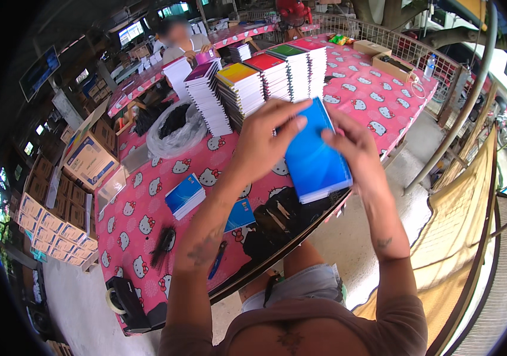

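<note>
Over the table's near edge I hold a blue-covered notebook (319,163), tilted, with white page edges showing along its bottom; whether it is one or several stacked, I cannot tell. My left hand (268,136) grips its upper left side, thumb near the cover and fingers along the top edge. My right hand (357,145) is closed around its right edge, thumb on the cover. A small stack of blue notebooks (184,194) lies left of my left forearm. Another blue notebook (240,215) lies partly hidden behind that forearm.
Tall stacks of spiral notebooks (241,89) stand beyond my hands. On the pink patterned table (146,225) are a clear plastic bag (176,133), black wire bundle (163,246), blue pen (218,259) and tape dispenser (127,302). Cartons (57,213) stand left. Another person (185,44) works opposite.
</note>
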A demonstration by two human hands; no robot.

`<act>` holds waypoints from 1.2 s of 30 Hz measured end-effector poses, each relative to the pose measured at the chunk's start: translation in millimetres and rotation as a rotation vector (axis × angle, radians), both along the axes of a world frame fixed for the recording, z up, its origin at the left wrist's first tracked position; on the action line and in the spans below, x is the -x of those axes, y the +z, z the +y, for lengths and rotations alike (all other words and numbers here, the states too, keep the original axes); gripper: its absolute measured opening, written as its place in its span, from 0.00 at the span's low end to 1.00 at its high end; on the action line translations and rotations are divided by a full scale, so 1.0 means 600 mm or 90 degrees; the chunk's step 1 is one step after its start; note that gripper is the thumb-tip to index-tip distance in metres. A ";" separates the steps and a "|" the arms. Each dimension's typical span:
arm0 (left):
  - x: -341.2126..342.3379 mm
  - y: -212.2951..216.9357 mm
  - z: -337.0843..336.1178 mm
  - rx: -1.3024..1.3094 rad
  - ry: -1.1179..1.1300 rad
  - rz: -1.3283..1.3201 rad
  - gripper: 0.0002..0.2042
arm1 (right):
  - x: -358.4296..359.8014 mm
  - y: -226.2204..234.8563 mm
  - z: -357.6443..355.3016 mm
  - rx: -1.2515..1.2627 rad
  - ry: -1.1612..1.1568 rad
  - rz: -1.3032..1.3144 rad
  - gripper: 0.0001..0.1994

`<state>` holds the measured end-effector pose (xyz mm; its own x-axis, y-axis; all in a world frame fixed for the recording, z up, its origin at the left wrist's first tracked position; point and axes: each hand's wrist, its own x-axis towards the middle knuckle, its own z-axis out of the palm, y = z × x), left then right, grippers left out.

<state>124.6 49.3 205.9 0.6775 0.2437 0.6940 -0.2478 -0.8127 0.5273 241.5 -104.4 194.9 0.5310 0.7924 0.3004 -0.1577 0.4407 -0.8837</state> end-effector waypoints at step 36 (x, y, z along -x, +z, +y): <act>0.294 -0.354 0.136 0.006 0.246 0.670 0.40 | 0.158 -0.366 0.000 0.150 0.169 -0.442 0.19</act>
<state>-51.6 131.2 -6.4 0.8036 0.5665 -0.1824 0.5927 -0.7338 0.3320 146.5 -104.4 -24.5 0.0668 0.9505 0.3034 0.3923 0.2545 -0.8839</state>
